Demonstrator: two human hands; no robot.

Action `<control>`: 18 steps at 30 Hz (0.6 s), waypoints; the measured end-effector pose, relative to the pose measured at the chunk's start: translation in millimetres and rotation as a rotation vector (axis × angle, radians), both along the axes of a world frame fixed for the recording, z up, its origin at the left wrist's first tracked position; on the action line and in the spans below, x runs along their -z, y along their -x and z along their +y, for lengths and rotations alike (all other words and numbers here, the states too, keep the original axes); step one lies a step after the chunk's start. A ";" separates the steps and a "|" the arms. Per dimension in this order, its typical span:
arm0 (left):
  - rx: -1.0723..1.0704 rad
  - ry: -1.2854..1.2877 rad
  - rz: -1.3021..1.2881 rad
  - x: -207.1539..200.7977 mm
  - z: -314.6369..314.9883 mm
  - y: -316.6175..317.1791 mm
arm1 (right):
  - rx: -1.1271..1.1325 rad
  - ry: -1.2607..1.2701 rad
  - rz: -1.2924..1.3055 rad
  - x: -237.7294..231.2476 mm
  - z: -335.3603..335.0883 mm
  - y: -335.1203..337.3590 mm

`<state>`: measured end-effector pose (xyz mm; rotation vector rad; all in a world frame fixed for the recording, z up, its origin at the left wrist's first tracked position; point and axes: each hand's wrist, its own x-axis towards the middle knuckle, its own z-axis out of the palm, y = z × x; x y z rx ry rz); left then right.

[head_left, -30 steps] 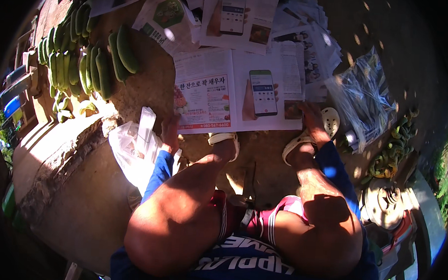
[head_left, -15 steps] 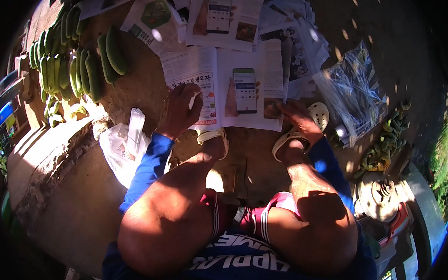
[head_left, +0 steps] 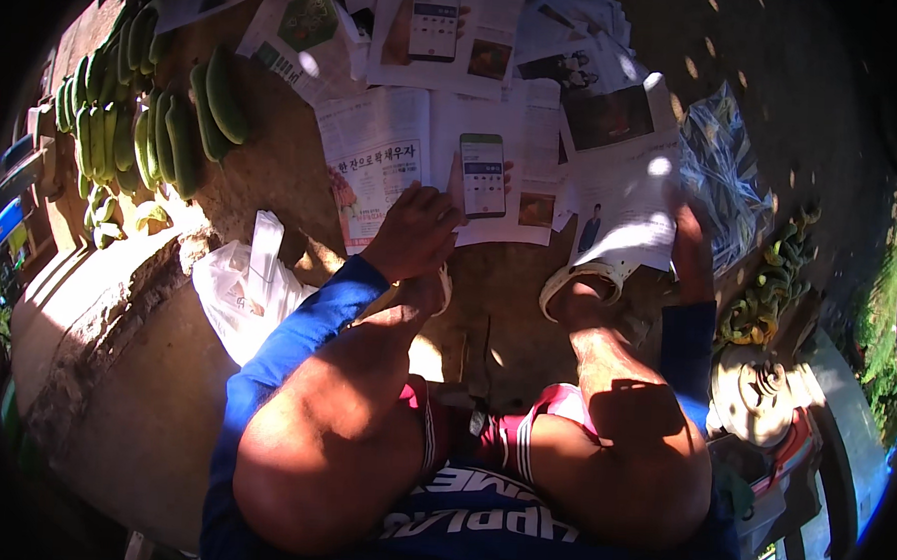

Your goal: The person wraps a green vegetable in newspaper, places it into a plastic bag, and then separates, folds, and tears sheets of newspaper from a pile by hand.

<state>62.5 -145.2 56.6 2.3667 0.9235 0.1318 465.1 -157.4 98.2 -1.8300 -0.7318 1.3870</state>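
Note:
Spread on the ground ahead of my feet is an open newspaper (head_left: 376,117), with a picture of a phone on its right page. My left hand (head_left: 418,231) rests over the lower middle of it, fingers bent and pressed together; whether paper is between them is hidden. A separate newspaper sheet (head_left: 628,178) with a dark photo lies turned out to the right. At its right edge is my right hand (head_left: 692,246), gripping the margin, its fingertips partly lost in shadow.
More newspaper sheets (head_left: 580,26) overlap at the far side. Green bananas (head_left: 179,143) lie in bunches at the left, near a white plastic bag (head_left: 243,296). On the right are a clear plastic bag (head_left: 723,182), yellowing peels or fruit (head_left: 763,299) and a whitish round object (head_left: 754,398).
My right hand has moved right, drawing a newspaper sheet out to the right over the ground. My left hand has shifted right, from the left page to the middle of the open newspaper.

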 end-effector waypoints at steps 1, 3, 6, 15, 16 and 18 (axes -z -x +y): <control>-0.002 -0.002 0.000 0.0 -0.3 -0.2 | 0.012 0.078 -0.248 -11.4 9.3 -1.0; -0.004 -0.005 -0.002 1.0 0.8 -1.3 | 0.172 0.187 0.006 -41.9 20.7 5.1; -0.024 -0.004 -0.086 1.8 7.2 -5.3 | -0.207 -0.095 -0.037 -84.2 36.3 29.1; -0.584 0.860 -0.488 -43.3 36.2 -22.2 | -0.814 0.134 0.204 -27.3 56.0 109.2; -0.551 0.846 -0.489 -44.6 39.2 -25.6 | -0.861 0.151 0.200 -14.2 55.8 115.6; -0.609 1.031 -0.537 -42.5 40.3 -33.0 | -0.773 -0.334 0.136 5.2 47.9 133.1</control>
